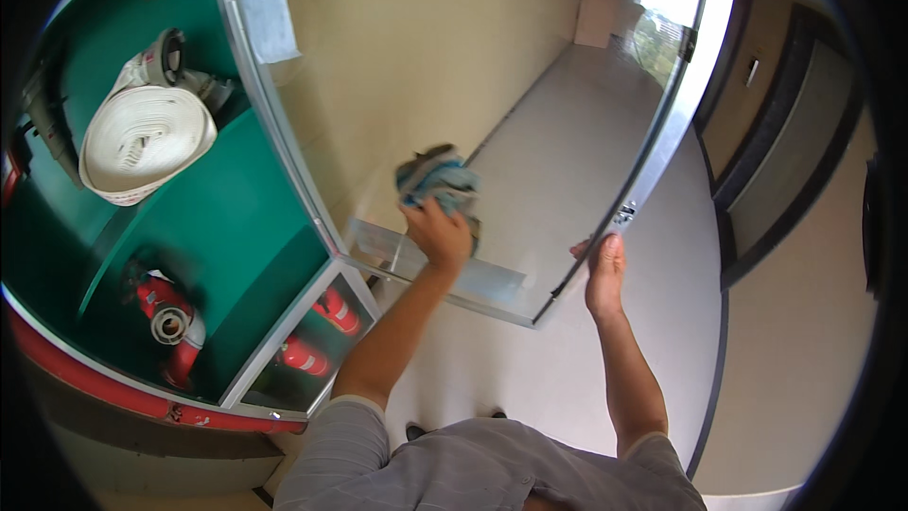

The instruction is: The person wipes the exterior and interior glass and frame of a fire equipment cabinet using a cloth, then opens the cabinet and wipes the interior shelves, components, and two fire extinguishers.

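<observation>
A crumpled blue and grey cloth (443, 178) is bunched in my left hand (441, 235), which presses it against the glass pane (364, 132) of an open cabinet door. My right hand (605, 276) grips the door's metal frame (653, 147) by its outer edge, just below the latch; the thumb shows on the near side and fingertips on the other. A clear strip with pale lettering (492, 278) runs along the bottom of the pane. The cloth hides part of the glass behind it.
Left of the door stands a green-lined cabinet (260, 227) with a rolled white fire hose (147, 142) and a red valve (168, 317). Red extinguishers (305, 356) sit behind a lower glass panel. A red pipe (95, 383) runs beneath. Corridor doors (794, 123) line the right wall.
</observation>
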`<state>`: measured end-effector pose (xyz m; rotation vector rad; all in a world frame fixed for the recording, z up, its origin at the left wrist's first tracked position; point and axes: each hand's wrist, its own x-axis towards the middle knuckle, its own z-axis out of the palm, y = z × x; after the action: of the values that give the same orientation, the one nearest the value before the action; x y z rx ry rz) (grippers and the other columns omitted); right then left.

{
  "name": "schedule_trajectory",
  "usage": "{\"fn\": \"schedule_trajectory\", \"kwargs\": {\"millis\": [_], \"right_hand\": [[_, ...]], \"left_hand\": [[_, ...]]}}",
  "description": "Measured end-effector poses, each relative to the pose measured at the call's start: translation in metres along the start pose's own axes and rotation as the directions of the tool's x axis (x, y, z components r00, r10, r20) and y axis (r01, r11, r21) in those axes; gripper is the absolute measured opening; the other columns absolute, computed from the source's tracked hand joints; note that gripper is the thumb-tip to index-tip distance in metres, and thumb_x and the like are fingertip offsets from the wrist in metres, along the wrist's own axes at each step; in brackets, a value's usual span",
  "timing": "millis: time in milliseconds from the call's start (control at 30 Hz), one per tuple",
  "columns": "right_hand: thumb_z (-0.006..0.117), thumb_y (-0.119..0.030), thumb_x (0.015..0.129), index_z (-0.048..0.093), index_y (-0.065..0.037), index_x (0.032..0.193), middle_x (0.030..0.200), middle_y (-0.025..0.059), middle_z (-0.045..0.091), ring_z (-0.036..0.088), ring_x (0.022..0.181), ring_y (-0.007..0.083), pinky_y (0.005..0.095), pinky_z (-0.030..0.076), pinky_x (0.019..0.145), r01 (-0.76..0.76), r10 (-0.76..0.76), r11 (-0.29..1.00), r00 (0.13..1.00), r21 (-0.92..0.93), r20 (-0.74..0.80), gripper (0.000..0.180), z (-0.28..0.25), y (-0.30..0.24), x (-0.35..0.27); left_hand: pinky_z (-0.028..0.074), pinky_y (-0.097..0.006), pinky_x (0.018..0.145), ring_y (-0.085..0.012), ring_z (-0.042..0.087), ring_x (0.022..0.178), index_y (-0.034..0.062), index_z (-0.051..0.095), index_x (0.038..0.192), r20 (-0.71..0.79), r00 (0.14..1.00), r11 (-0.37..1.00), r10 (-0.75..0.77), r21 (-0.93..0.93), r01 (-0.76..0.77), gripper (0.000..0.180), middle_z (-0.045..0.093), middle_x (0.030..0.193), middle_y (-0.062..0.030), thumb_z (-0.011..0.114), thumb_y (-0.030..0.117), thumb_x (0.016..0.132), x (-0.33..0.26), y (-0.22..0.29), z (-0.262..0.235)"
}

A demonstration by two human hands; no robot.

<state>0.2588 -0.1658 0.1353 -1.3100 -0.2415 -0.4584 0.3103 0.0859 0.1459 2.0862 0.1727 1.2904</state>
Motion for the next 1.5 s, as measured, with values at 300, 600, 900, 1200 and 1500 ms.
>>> {"fn": "schedule_trajectory", "kwargs": {"millis": [300, 600, 900, 1200, 1500], "right_hand": [[0.046, -0.035, 0.104, 0.059, -0.010, 0.118, 0.091, -0.0004, 0.065, 0.060, 0.084, 0.0087, 0.0252, 0.052, 0.076, -0.131, 0.139, 0.937, 0.990, 0.322, -0.001, 0.031, -0.018, 0.002, -0.002], [0.042, -0.039, 0.104, 0.058, -0.006, 0.107, 0.094, 0.0074, 0.064, 0.062, 0.091, 0.0204, 0.0378, 0.047, 0.091, -0.028, 0.018, 0.979, 0.998, 0.200, 0.053, 0.036, -0.004, -0.022, -0.010], [0.041, -0.039, 0.104, 0.056, -0.006, 0.105, 0.093, 0.0069, 0.061, 0.060, 0.091, 0.0216, 0.0390, 0.046, 0.092, -0.017, 0.004, 0.986, 0.997, 0.165, 0.078, 0.036, 0.002, -0.024, -0.010], [0.042, -0.043, 0.103, 0.055, -0.007, 0.102, 0.092, 0.0089, 0.060, 0.057, 0.091, 0.0233, 0.0412, 0.044, 0.090, 0.025, -0.037, 0.996, 0.990, 0.087, 0.136, 0.038, 0.011, -0.039, -0.019], [0.043, -0.044, 0.102, 0.055, -0.006, 0.105, 0.095, 0.0092, 0.060, 0.058, 0.095, 0.0237, 0.0408, 0.045, 0.093, 0.011, -0.022, 0.996, 0.992, 0.084, 0.125, 0.039, 0.010, -0.035, -0.016]], "left_hand": [[0.045, -0.050, 0.086, -0.0442, 0.054, 0.099, 0.0031, 0.061, 0.099, 0.064, 0.955, 0.892, 0.288, -0.380, -0.244, 0.030, 0.051, 0.118, -0.0270, 0.070, 0.013, 0.072, -0.145, 0.112, 0.038], [0.046, -0.046, 0.085, -0.0399, 0.058, 0.092, 0.0010, 0.056, 0.111, 0.200, 0.966, 0.930, 0.163, -0.358, -0.083, 0.037, 0.061, 0.101, -0.0210, 0.067, 0.013, 0.077, -0.097, 0.012, 0.016], [0.040, -0.048, 0.098, -0.0475, 0.047, 0.114, -0.0067, 0.048, 0.117, 0.056, 0.982, 0.966, -0.183, 0.197, 0.169, 0.061, 0.046, 0.123, -0.0296, 0.077, 0.020, 0.071, -0.011, -0.174, -0.010], [0.042, -0.049, 0.096, -0.0452, 0.047, 0.115, -0.0011, 0.038, 0.131, 0.043, 0.903, 0.853, -0.426, 0.352, 0.386, 0.059, 0.043, 0.127, -0.0243, 0.065, 0.009, 0.080, 0.054, -0.259, -0.041], [0.040, -0.047, 0.104, -0.0441, 0.044, 0.125, 0.0022, 0.030, 0.144, 0.182, 0.559, 0.581, -0.809, 0.107, 0.807, 0.066, 0.039, 0.139, -0.0244, 0.060, 0.009, 0.086, -0.062, -0.253, 0.011]]}}
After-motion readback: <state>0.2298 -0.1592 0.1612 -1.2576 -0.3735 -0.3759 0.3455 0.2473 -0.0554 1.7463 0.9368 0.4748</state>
